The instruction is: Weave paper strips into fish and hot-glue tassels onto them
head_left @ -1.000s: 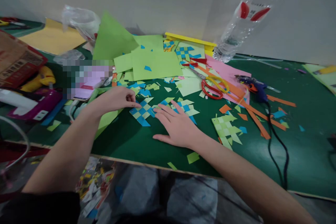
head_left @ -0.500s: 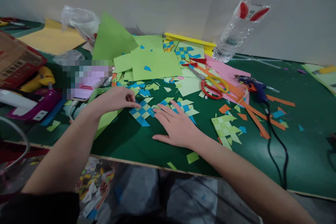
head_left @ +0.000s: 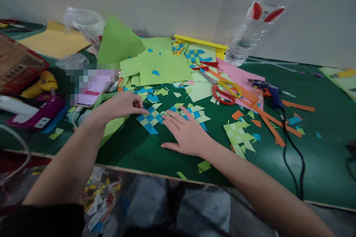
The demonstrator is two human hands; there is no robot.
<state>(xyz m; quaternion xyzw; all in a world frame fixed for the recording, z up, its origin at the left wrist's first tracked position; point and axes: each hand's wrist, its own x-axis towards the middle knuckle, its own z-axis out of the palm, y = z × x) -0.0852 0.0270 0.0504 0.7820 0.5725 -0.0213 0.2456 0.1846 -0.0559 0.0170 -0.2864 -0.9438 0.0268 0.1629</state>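
One flat, checkered piece of woven blue and pale-green paper (head_left: 151, 120) lies on the dark green tabletop (head_left: 133, 155) in the head view, at the thumb and fingertips of the curled left hand (head_left: 122, 104); whether they pinch it, I cannot tell. Spread wide, palm down and gripping nothing, the right hand (head_left: 187, 133) covers part of a second blue-and-green woven paper piece (head_left: 199, 113). Scissors with one red and one yellow handle loop (head_left: 224, 98) lie beyond it.
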